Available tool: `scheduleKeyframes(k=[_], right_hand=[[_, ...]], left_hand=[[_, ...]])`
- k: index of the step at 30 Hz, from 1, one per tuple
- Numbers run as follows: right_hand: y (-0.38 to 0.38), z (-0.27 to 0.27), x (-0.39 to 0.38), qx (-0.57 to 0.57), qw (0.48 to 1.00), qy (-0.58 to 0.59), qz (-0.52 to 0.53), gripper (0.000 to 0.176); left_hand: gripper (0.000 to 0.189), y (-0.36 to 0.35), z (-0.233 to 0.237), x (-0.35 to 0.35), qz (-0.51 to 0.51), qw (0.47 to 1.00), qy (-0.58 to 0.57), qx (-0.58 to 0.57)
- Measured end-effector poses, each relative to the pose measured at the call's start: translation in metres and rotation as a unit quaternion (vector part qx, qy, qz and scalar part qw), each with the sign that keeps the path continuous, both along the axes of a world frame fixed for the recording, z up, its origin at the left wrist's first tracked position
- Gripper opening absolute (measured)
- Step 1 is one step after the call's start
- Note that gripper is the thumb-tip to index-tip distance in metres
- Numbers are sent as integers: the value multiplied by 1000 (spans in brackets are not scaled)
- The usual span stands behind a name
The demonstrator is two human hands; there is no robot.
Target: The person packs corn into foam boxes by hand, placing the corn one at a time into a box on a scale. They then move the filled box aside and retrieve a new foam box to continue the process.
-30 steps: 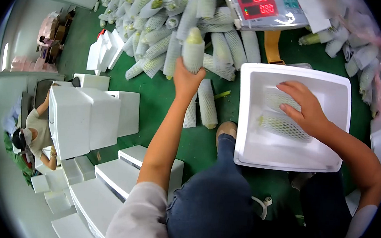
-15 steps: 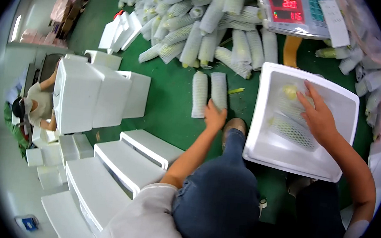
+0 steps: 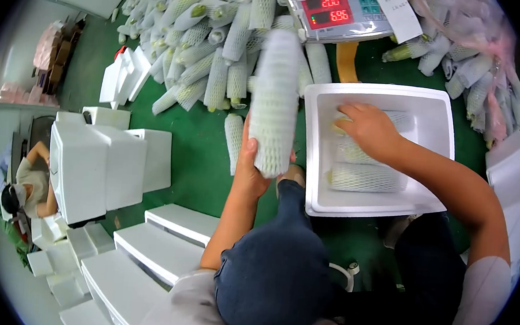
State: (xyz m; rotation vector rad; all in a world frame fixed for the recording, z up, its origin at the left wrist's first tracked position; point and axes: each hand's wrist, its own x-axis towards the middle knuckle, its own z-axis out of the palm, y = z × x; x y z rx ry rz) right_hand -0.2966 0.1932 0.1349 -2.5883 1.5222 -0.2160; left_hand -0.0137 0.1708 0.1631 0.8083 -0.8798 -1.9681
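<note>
Upright in my left hand (image 3: 250, 168) is a long pale-green vegetable in a white foam net sleeve (image 3: 275, 102), raised above the floor and slightly blurred. My fingers close round its lower part. My right hand (image 3: 369, 133) reaches into a white foam box (image 3: 375, 213), fingers curled over the left end of a sleeved vegetable (image 3: 351, 150). Nearer me in the box lies another sleeved vegetable (image 3: 364, 178). The hand and forearm partly cover the box's contents. One more sleeved vegetable (image 3: 232, 139) lies on the green floor left of my left hand.
A large heap of sleeved vegetables (image 3: 189, 47) lies ahead, beside a digital scale (image 3: 344, 28) with red digits. More lie at right near pink plastic (image 3: 494, 59). White foam boxes (image 3: 101, 168) and lids (image 3: 134, 281) stand at left, where another person (image 3: 32, 181) works.
My left hand has lifted a sleeved vegetable from the floor. My right hand has moved to the box's left side, fingers now curled. The box's vegetables lie more level; the scale digits differ.
</note>
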Motion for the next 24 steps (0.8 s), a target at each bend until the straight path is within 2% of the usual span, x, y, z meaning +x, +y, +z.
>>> scheduleKeyframes(k=[2, 3, 5, 7, 8, 9, 10, 11, 13, 15, 16, 17, 18, 19, 21, 22, 23, 24], right_hand=[[8, 67, 6, -161, 971, -166, 57, 52], [11, 93, 3, -164, 975, -127, 73, 58], [22, 129, -2, -165, 980, -46, 102, 70], [42, 136, -27, 61, 994, -85, -11, 78], [57, 138, -45, 171, 978, -100, -68, 82], [78, 129, -59, 173, 950, -199, -166, 76], [87, 143, -64, 290, 866, -265, -308, 66], [102, 134, -79, 346, 759, -371, -408, 65], [116, 136, -92, 433, 592, -441, -517, 73], [117, 131, -82, 418, 592, -431, -538, 80], [114, 123, -78, 410, 596, -426, -543, 83], [114, 104, -80, 367, 635, -396, -553, 87], [112, 74, -90, 333, 707, -302, -545, 89], [107, 49, -98, 295, 768, -205, -530, 91], [97, 27, -83, 262, 822, -58, -503, 96], [92, 13, -74, 242, 841, 13, -483, 98], [101, -6, -71, 186, 871, 36, -453, 103], [104, -10, -74, 190, 874, 55, -445, 101]], left_hand=[[66, 3, 18, -10, 18, 989, -128, -65], [57, 4, 24, -14, -39, 957, -240, -158], [47, 6, 31, -40, -155, 912, -237, -295], [40, -4, 27, -65, -248, 938, -50, -235], [37, -9, 28, -74, -235, 947, -60, -212], [34, -13, 28, -83, -221, 955, -68, -188], [33, -18, 26, -95, -202, 917, -167, -302], [32, -24, 21, -110, -178, 855, -265, -408], [27, -21, -17, -159, -299, 692, -357, -552], [32, -12, -50, -220, -406, 542, -358, -643], [33, -4, -74, -234, -372, 517, -345, -689], [35, 0, -98, -245, -338, 488, -333, -733], [37, 1, -108, -250, -303, 454, -320, -774], [42, 2, -99, -251, -357, 427, -340, -758], [54, 9, -75, -246, -471, 364, -376, -710], [59, 18, -76, -262, -528, 311, -464, -640], [48, 22, -79, -263, -533, 281, -453, -657], [37, 23, -82, -257, -538, 253, -448, -667]])
